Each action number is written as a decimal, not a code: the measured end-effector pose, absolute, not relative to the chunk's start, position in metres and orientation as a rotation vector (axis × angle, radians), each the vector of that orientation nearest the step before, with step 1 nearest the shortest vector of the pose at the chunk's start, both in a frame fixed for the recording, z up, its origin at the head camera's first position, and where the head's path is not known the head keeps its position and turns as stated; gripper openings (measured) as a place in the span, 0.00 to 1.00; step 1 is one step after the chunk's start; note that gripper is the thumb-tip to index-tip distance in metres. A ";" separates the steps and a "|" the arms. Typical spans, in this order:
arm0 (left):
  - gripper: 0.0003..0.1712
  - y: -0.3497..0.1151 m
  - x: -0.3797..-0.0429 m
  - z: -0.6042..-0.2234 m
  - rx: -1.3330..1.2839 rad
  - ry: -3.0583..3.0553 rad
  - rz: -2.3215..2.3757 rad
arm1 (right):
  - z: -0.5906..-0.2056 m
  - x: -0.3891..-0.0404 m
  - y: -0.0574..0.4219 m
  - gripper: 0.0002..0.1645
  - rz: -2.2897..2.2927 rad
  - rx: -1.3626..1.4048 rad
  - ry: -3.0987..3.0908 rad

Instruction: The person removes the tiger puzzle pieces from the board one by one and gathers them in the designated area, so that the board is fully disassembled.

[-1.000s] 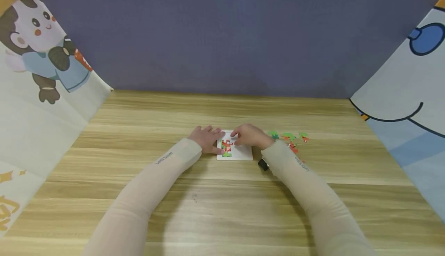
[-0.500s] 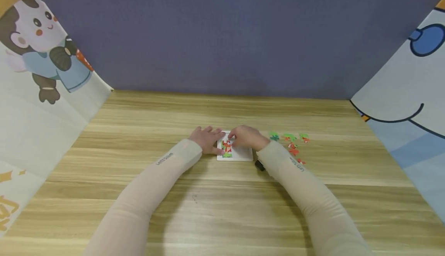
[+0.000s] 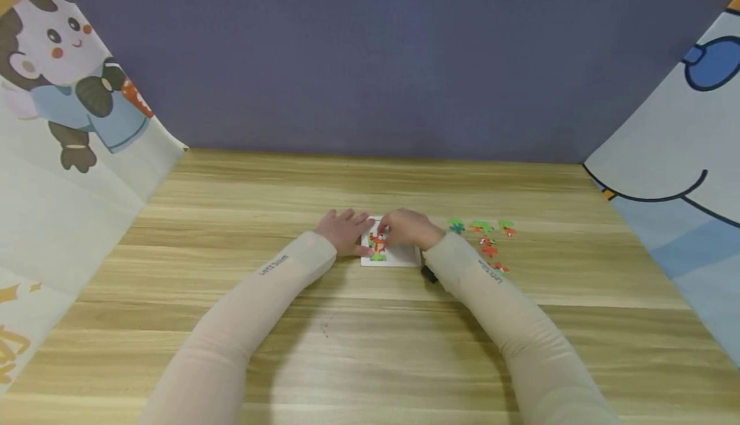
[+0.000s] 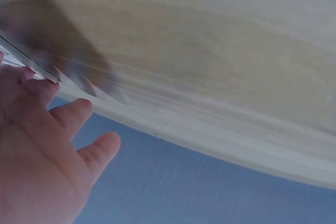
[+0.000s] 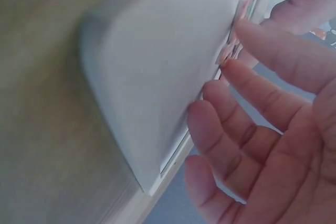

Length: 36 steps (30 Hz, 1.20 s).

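A small white puzzle board [image 3: 400,257] lies on the table, with joined orange and green puzzle pieces [image 3: 377,245] along its left part. My left hand [image 3: 343,232] rests at the board's left edge, fingers spread, thumb on its lower left; in the left wrist view the left hand [image 4: 39,150] has straight fingers over the rim. Above the board my right hand [image 3: 412,227] bends down. The right wrist view shows the right hand [image 5: 278,114] with thumb and index finger at an orange puzzle piece [image 5: 227,53], pinching it against the board; its outline is mostly hidden.
Several loose green and orange puzzle pieces [image 3: 488,248] lie on the wooden table [image 3: 370,335] right of the board. A black object [image 3: 429,275] sits at the right wrist. A dark wall [image 3: 370,59] stands behind, with printed cloths at both sides.
My right hand has shifted slightly left and its index finger has drawn in over the joined pieces. More loose pieces show beyond the right sleeve. The left hand stays put.
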<state>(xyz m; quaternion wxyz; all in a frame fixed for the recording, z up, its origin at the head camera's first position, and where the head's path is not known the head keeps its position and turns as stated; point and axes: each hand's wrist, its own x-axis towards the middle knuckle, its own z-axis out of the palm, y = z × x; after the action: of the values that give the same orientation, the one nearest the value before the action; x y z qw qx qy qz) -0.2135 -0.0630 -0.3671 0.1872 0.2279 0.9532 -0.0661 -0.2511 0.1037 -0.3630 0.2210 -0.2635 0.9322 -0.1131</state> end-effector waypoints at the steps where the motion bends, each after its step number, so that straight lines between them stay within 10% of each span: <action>1: 0.46 -0.063 -0.214 -0.368 0.646 2.687 -0.178 | -0.363 -0.251 0.104 0.17 -0.308 -0.728 2.580; 36: 0.47 -0.064 -0.221 -0.377 0.588 2.676 -0.089 | -0.357 -0.248 0.111 0.02 -0.662 -0.818 2.537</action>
<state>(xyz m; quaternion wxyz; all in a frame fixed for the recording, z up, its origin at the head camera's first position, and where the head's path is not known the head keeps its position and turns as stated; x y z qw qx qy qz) -0.2207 -0.0641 -0.3772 0.1987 0.2101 0.9567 -0.0320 -0.2480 0.1112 -0.3574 0.1963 -0.2920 0.9057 -0.2365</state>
